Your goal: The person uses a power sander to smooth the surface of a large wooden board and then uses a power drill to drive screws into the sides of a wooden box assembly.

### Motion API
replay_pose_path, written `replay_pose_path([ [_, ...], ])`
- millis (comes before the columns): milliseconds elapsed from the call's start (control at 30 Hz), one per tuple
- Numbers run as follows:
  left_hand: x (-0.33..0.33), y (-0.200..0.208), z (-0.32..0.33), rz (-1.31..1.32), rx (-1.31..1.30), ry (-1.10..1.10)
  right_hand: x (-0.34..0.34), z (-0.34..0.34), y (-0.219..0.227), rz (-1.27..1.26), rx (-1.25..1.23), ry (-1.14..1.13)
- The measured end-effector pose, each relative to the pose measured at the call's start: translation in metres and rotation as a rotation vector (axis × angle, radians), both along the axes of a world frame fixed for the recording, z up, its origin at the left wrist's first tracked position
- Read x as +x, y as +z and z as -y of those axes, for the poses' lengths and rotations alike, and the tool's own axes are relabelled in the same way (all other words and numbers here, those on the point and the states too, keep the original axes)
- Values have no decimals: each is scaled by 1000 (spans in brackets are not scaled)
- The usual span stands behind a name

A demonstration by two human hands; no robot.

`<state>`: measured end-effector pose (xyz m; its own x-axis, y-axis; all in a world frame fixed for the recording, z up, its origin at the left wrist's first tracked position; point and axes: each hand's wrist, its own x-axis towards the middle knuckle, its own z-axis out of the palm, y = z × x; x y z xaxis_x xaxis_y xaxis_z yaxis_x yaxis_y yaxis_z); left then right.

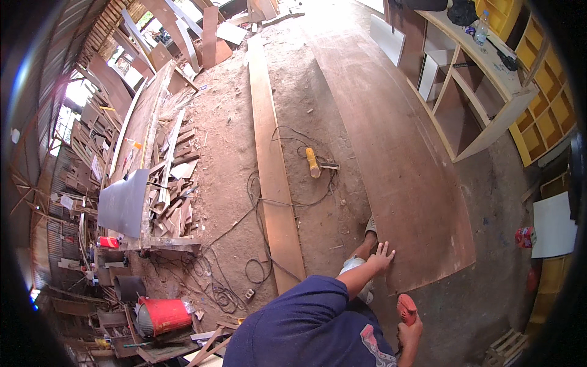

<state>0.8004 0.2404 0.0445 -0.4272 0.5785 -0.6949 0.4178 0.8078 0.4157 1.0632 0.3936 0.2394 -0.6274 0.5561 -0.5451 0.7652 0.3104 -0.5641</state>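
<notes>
A long brown plywood sheet (pixel 391 153) stretches away from me, low over the floor. My left hand (pixel 382 260) lies on its near left edge, with the fingers spread. To the right, just past the sheet's near end, my right hand (pixel 411 332) is wrapped round a red tool (pixel 406 307). Only a rounded red part of it shows above the fist, so its exact kind cannot be made out. My foot (pixel 371 225) stands beside the sheet's left edge.
Left of the sheet, a narrow long plank (pixel 269 147) lies on the dirt floor. A yellow corded power tool (pixel 312 163) rests between them amid loose black cables (pixel 223 296). A wooden cabinet frame (pixel 471 101) stands at right. Further left are a workbench (pixel 142 116), wood scraps and a red bucket (pixel 165 316).
</notes>
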Motion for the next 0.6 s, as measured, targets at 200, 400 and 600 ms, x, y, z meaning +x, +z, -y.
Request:
replay_pose_path([
  [200,-2,3,-2,6,-21,7,-33,41,48,15,308,171],
  [400,-4,16,-3,31,-47,28,-42,39,64,-23,44,49],
  [600,-1,2,-4,14,-50,83,-43,31,67,73,20,-26],
])
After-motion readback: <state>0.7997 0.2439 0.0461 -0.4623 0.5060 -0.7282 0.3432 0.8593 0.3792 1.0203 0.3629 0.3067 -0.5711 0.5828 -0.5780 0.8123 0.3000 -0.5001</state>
